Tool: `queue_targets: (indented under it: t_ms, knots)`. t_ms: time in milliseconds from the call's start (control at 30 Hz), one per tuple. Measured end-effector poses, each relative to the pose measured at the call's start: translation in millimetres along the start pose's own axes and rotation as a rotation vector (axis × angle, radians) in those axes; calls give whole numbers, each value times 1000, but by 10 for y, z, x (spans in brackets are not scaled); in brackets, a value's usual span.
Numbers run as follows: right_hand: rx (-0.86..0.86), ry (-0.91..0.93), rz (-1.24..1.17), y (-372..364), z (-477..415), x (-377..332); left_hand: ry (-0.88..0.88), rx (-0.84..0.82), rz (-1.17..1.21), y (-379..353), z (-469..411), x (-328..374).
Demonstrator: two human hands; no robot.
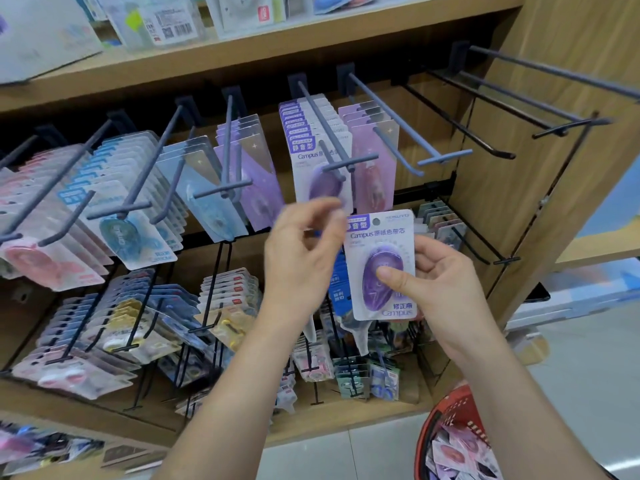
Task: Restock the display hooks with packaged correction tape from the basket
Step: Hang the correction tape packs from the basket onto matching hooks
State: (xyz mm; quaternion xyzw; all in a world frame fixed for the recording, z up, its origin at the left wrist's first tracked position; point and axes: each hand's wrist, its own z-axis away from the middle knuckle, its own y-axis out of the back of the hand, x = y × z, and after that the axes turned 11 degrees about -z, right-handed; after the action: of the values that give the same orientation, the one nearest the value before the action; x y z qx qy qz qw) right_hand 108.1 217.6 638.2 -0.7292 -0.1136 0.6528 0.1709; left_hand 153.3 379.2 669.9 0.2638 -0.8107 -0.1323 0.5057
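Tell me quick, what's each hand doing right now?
Left hand: blurred, fingers curled by the top corner of the purple correction tape pack; grip cannot be told.
Right hand: holds that pack, thumb on its blister.

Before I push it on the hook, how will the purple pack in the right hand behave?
Likely light: the right hand holds the pack in a simple pinch. The flat card stands upright unsupported, so probably fairly stiff. Its glossy bubble may be slippery under the thumb.

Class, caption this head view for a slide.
Right hand holds purple correction tape pack below display hook of matching packs.
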Motion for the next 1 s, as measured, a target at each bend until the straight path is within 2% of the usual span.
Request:
queue_targets:
  t_ms: [67, 100, 233, 433, 533, 733, 1000]
  knots:
    - [-43, 11, 13, -9, 6, -9, 93, -210, 196, 23, 80, 133]
    - [-61, 21, 18, -26, 11, -21, 120, -231, 239, 45, 94, 174]
    - [-137, 40, 60, -75, 12, -42, 137, -138, 323, 149, 62, 224]
    - [-241, -22, 234, -100, 16, -30, -3, -58, 373, 273, 6, 359]
    - [-187, -14, 308, -120, -16, -11, -22, -10, 346, 266, -44, 419]
    - [-91, 31, 246, -161, -58, -22, -31, 12, 298, 216, -173, 378]
    - [-74, 17, 241, -173, -70, -4, 122, -54, 465, 182, -206, 361]
